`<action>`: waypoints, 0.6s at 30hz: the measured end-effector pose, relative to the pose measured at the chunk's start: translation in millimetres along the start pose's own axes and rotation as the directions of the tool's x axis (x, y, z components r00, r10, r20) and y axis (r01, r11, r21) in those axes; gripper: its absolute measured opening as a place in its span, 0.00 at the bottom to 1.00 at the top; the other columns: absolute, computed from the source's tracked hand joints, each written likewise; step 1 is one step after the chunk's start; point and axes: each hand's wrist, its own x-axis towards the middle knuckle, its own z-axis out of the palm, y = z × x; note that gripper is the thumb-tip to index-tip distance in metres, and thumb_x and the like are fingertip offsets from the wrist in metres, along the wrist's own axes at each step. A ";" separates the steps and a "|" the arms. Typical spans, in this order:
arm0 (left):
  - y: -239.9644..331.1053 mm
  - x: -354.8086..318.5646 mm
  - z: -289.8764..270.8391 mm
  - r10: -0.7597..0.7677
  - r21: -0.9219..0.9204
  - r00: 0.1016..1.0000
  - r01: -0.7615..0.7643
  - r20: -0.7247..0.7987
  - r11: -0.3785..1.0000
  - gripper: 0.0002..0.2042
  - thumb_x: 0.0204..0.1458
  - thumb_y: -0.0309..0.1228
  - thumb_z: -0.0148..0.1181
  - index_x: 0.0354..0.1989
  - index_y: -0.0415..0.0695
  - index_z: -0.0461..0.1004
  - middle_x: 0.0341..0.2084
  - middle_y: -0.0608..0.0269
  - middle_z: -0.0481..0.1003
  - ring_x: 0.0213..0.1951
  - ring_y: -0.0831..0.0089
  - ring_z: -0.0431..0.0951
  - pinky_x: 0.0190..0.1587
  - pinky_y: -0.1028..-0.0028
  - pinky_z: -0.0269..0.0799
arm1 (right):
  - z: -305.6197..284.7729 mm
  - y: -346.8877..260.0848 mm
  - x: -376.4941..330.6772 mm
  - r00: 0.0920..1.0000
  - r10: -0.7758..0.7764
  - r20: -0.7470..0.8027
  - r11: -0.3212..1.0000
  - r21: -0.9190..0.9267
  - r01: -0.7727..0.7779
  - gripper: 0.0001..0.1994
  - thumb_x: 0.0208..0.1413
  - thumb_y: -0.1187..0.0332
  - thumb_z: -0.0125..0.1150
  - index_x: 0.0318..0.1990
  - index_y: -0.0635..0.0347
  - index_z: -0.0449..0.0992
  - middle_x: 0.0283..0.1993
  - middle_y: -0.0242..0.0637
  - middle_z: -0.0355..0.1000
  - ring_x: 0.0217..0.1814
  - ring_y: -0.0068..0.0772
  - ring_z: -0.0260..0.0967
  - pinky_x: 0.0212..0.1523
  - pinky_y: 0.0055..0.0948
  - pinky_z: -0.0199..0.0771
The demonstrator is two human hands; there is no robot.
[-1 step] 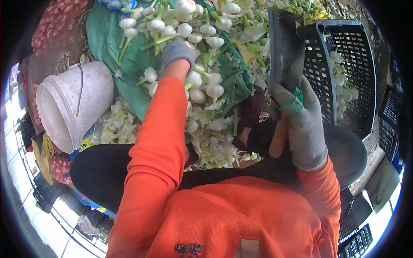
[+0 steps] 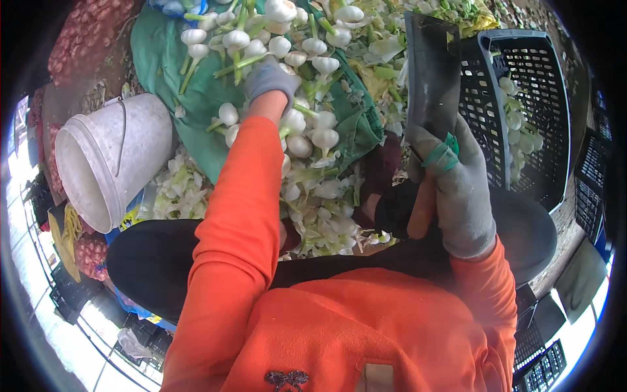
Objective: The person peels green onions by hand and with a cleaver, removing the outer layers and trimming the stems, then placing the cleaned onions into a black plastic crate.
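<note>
My left hand (image 2: 273,83), in a grey glove, reaches into a heap of white garlic bulbs (image 2: 279,46) with green stalks. Its fingers look curled, but their tips and whatever they hold are hidden among the bulbs. The heap lies on green cloth (image 2: 157,72). On the right, my right hand (image 2: 465,196), also gloved, is closed round a cleaver (image 2: 434,72). The wide dark blade points away from me, and the wooden handle (image 2: 422,212) sticks out below the grip. A green strip (image 2: 444,154) is wrapped at the thumb.
A white bucket (image 2: 140,134) lies tilted on the left, mouth toward me. At the right stands a black plastic crate (image 2: 562,124) with some garlic inside. Peeled skins and trimmings (image 2: 320,225) cover the ground between my legs. Red net sacks (image 2: 85,39) are at the far left.
</note>
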 end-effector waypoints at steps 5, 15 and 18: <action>-10.6 5.5 6.9 0.050 -0.080 0.998 -0.048 0.023 0.996 0.29 0.42 0.49 0.64 0.51 0.45 0.72 0.50 0.46 0.74 0.52 0.52 0.74 0.54 0.58 0.70 | 0.5 18.9 5.8 0.977 -0.210 -0.024 0.976 0.053 0.211 0.18 0.56 0.65 0.59 0.50 0.67 0.69 0.29 0.30 0.68 0.23 0.18 0.63 0.23 0.18 0.63; -89.9 -31.5 -32.9 0.160 -0.903 0.973 -0.216 -0.167 0.371 0.17 0.49 0.35 0.59 0.47 0.42 0.74 0.34 0.67 0.76 0.32 0.77 0.74 0.36 0.76 0.71 | 0.9 17.5 -10.8 0.948 -0.308 0.077 0.938 0.190 0.289 0.18 0.56 0.69 0.61 0.52 0.63 0.69 0.34 0.28 0.68 0.29 0.19 0.63 0.30 0.19 0.65; -73.9 -40.1 -39.9 0.075 -0.831 0.992 -0.127 -0.102 0.542 0.28 0.46 0.39 0.63 0.55 0.37 0.69 0.45 0.58 0.74 0.42 0.68 0.76 0.43 0.73 0.72 | -8.3 20.5 -9.5 0.954 -0.295 0.057 0.946 0.155 0.283 0.15 0.56 0.70 0.60 0.50 0.62 0.70 0.33 0.28 0.69 0.28 0.19 0.64 0.29 0.19 0.65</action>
